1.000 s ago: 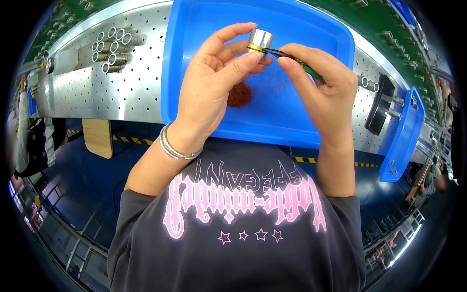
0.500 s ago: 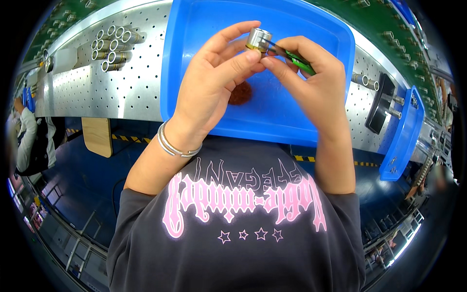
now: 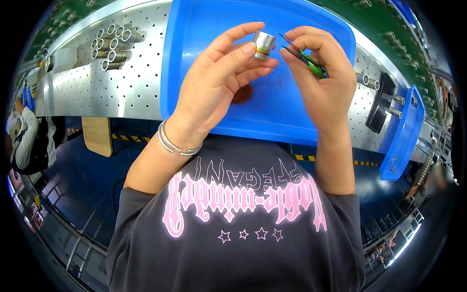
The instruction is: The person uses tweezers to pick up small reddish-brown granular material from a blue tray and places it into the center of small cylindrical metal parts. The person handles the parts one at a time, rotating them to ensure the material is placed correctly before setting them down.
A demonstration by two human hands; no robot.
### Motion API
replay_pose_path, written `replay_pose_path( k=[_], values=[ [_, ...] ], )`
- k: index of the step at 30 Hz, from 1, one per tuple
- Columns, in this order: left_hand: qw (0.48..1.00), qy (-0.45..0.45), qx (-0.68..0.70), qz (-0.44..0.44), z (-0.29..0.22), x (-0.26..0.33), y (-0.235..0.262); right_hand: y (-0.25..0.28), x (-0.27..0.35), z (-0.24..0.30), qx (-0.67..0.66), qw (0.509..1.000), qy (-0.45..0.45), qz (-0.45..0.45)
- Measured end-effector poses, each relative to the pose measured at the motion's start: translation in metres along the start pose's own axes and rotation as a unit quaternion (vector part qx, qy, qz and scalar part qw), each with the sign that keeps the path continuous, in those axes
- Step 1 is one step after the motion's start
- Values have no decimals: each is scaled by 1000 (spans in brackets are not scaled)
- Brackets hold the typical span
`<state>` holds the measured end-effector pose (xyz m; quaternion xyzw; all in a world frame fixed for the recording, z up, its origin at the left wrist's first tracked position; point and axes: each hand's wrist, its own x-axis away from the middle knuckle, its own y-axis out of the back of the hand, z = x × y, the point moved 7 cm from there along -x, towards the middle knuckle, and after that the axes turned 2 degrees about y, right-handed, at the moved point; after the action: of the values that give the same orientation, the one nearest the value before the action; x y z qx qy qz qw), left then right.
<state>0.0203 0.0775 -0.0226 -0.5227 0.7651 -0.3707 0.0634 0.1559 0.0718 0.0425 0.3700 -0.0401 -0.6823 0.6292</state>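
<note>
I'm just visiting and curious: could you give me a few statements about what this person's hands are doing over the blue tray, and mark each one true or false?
1. The left hand holds a small silver metal cylinder with a yellow band in its fingertips. True.
2. The right hand holds a hammer. False: it holds slim tweezers with a green handle.
3. The tweezer tips are pushed deep inside the cylinder. False: they point toward it, just beside it.
4. Both hands are above the blue plastic tray. True.
5. A cluster of silver metal tubes lies on the perforated metal bench to the left of the tray. True.
6. The left wrist is bare. False: it wears silver bangles.
</note>
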Motion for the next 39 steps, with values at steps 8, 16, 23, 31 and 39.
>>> replay_pose_path(
  k=[8,16,23,31,39],
  values=[
    [1000,-12,-22,-11,-3,2,-3,-1,5,-6,-79,995,-55,-17],
    [994,-9,-109,15,-3,5,-4,2,6,5,-52,998,-9,-21],
    [980,-105,-161,44,-8,9,-14,7,7,11,-63,998,-2,-26],
    [975,-106,-189,49,-12,11,-17,19,3,0,-33,995,16,-91],
    [990,-89,-113,-11,-12,8,-4,11,6,12,-53,999,-6,4]
  ],
)
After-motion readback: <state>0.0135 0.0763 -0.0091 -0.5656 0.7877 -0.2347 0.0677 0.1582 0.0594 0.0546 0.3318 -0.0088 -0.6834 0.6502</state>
